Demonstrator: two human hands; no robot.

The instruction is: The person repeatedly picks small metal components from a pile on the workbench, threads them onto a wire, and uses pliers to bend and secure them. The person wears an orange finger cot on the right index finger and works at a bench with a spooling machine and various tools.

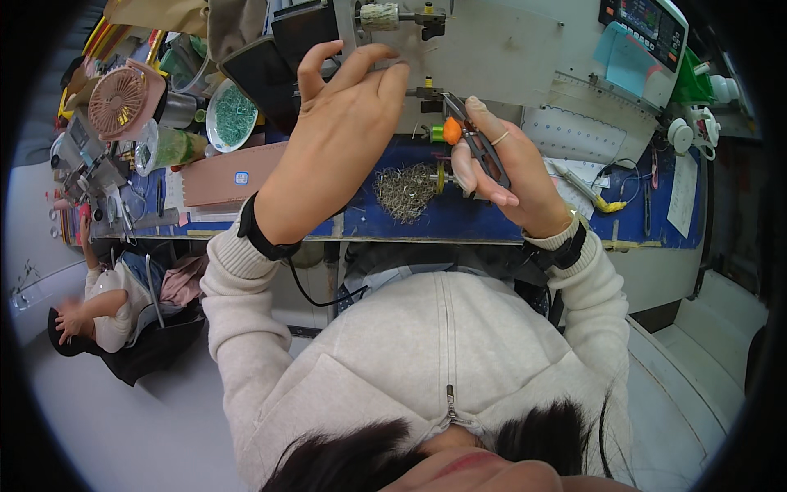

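My right hand (522, 157) grips a pair of dark thread snips (482, 144), its blades pointing up and left towards a small black holder with a yellow screw (428, 91) on the machine. Beside the snips, close to my fingers, are an orange knob-like piece (452, 131) and a green cylinder (436, 133). My left hand (350, 98) reaches over the machine's left part, back of the hand upwards and fingers bent. It hides what lies beneath, so whether it holds anything cannot be told. A heap of small metal wire pieces (406, 192) lies on the blue bench top below the hands.
A light machine plate (492, 55) carries a second spindle (380, 16); a control panel (645, 27) stands at right. Around are a pink case (230, 175), a bowl of greenish pieces (232, 115), a pink fan (120, 101) and a yellow-tipped tool (581, 187). Another person (114, 301) sits at left.
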